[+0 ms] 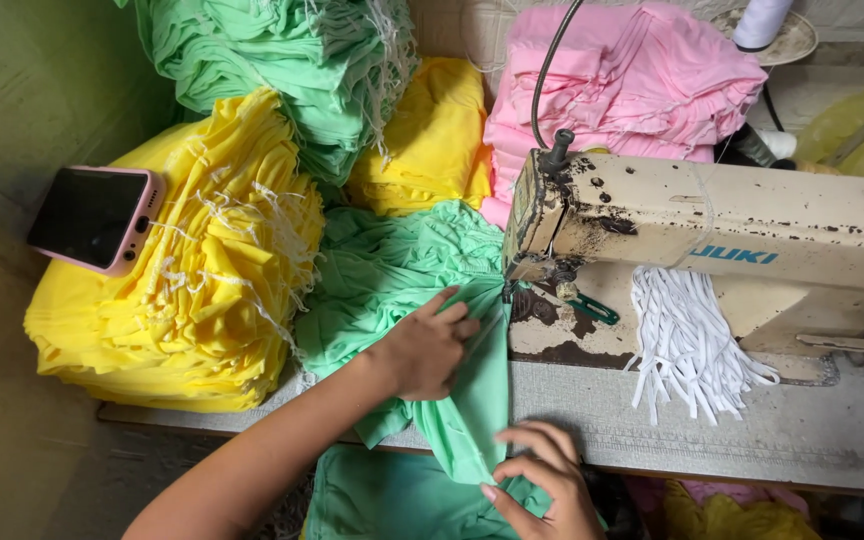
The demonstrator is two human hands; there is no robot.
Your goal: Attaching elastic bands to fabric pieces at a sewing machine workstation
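The green cloth (472,400) lies across the table edge (752,440), running up under the needle of the cream sewing machine (732,250); the left hand (427,350) rests flat on it, fingers spread toward two o'clock; the right hand (542,480), at six o'clock, pinches its fold; white strips (687,340) hang at three; a yellow stack (212,270) bearing a pink phone (97,218) sits at nine; pink stack (632,80) at one.

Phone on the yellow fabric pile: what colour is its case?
Pink; the phone shows clearly in the head view.
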